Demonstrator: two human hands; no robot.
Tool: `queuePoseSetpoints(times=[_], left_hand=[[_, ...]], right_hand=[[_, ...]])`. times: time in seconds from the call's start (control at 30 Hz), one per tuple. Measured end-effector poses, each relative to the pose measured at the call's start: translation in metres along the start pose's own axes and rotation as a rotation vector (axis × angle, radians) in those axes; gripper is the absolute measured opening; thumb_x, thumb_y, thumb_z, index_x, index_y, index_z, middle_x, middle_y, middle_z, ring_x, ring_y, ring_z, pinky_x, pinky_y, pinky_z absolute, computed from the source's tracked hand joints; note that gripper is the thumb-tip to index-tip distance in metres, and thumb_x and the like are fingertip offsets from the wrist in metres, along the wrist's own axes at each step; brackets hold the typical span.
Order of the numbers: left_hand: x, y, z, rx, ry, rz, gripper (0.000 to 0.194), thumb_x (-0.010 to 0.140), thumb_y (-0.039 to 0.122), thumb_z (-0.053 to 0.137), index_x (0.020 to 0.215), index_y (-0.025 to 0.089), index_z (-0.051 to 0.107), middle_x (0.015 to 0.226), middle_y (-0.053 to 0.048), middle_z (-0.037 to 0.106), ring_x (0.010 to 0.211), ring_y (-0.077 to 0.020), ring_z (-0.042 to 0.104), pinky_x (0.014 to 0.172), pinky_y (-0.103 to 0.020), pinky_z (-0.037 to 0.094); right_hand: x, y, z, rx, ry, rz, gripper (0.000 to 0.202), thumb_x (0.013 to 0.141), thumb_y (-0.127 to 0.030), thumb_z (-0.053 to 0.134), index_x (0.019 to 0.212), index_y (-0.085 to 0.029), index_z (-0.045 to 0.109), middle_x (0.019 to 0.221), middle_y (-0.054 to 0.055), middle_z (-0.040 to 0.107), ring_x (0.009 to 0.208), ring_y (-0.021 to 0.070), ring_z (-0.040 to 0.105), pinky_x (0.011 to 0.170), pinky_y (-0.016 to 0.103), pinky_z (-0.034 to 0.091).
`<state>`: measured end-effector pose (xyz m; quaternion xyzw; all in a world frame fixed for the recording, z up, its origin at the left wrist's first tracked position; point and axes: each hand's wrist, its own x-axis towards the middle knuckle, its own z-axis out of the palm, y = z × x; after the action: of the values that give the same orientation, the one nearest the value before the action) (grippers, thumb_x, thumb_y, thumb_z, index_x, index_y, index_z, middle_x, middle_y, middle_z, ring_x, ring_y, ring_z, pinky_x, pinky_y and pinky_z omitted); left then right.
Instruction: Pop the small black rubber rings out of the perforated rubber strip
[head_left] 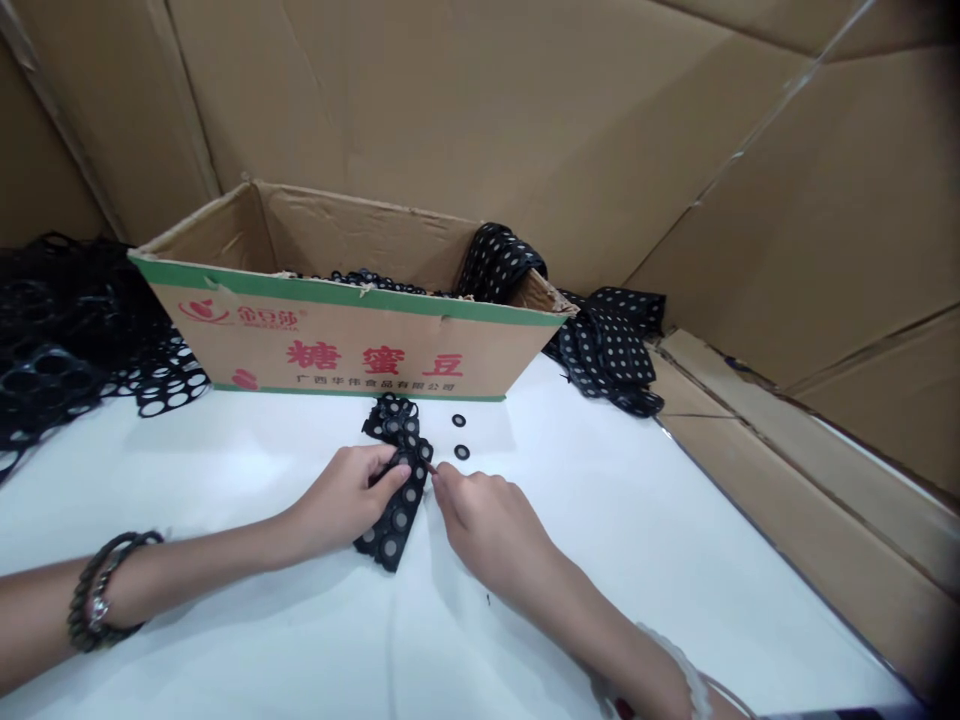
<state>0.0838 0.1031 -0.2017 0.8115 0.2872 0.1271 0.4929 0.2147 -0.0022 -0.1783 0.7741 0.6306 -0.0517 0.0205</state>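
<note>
So there's a person at a white table (675,540) with both hands on a black rubber strip (396,500) full of little round rings with pale centers. The strip lies flat on the table right in front of a cardboard box (352,340) with a green band and red lettering. The left hand (346,500) is resting palm-down on the strip's left edge, fingers curled loosely over it, pinning it down rather than gripping it. The right hand (480,520) is mostly closed, with its fingertips pinched together right at the strip's right edge; can't really tell if it's got a ring between them or is just touching the strip. Two loose black rings (460,436) sit on the table just past the strip, near the box. Inside the box there's more black stuff, a dotted sheet (499,260) hangs over its far right corner, and another dotted pile (611,350) sits to the right. Off to the left is a heap of emptied black webbing (67,340). The left wrist has a beaded bracelet (101,595).
</note>
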Motion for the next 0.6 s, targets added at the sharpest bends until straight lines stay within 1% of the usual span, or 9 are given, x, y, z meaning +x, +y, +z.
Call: queuePoseSetpoints(times=[0.07,0.13,0.2,0.3,0.43,0.6], left_hand=[[-0.002,0.002,0.002,0.059,0.016,0.018,0.032,0.082,0.034,0.036,0.056,0.017,0.028,0.05,0.006,0.031,0.048,-0.0084,0.03,0.046,-0.021,0.023],[-0.005,0.003,0.005,0.131,0.053,0.04,0.031,0.083,0.032,0.035,0.056,0.017,0.028,0.049,0.005,0.033,0.047,-0.0088,0.031,0.046,-0.021,0.023],[-0.008,0.003,0.008,0.205,0.087,0.069,0.029,0.083,0.029,0.034,0.057,0.017,0.03,0.049,0.005,0.037,0.046,-0.0094,0.033,0.047,-0.022,0.023],[-0.012,0.001,0.012,0.282,0.092,0.12,0.025,0.083,0.026,0.032,0.06,0.018,0.032,0.051,0.004,0.043,0.046,-0.0099,0.036,0.047,-0.022,0.024],[-0.013,0.001,0.014,0.324,0.085,0.169,0.023,0.084,0.024,0.031,0.062,0.018,0.033,0.053,0.003,0.045,0.046,-0.0099,0.039,0.047,-0.022,0.026],[-0.016,0.003,0.015,0.32,0.08,0.213,0.023,0.084,0.023,0.03,0.062,0.018,0.033,0.052,0.003,0.043,0.045,-0.0093,0.037,0.047,-0.021,0.026]], right_hand=[[0.001,-0.007,0.002,-0.079,-0.03,0.019,0.014,0.078,-0.011,0.033,0.078,-0.018,0.045,0.056,0.001,0.053,0.052,0.0159,0.051,0.044,0.026,0.013],[0.003,-0.017,0.004,-0.13,-0.043,0.043,0.016,0.074,-0.006,0.035,0.079,-0.017,0.046,0.058,0.003,0.054,0.055,0.0173,0.054,0.044,0.026,0.012],[0.005,-0.026,0.006,-0.142,-0.053,0.067,0.018,0.072,-0.004,0.036,0.081,-0.015,0.047,0.06,0.003,0.055,0.056,0.0174,0.055,0.043,0.026,0.013],[0.007,-0.035,0.008,-0.142,-0.072,0.075,0.02,0.071,-0.001,0.037,0.083,-0.012,0.048,0.06,0.005,0.056,0.054,0.0155,0.055,0.042,0.025,0.016],[0.007,-0.034,0.01,-0.123,-0.039,0.067,0.018,0.073,-0.003,0.038,0.084,-0.012,0.049,0.06,0.005,0.057,0.052,0.0158,0.055,0.041,0.025,0.016],[0.008,-0.027,0.011,-0.126,-0.007,0.029,0.022,0.072,-0.003,0.037,0.088,-0.012,0.05,0.059,0.004,0.057,0.052,0.0169,0.055,0.041,0.025,0.018]])
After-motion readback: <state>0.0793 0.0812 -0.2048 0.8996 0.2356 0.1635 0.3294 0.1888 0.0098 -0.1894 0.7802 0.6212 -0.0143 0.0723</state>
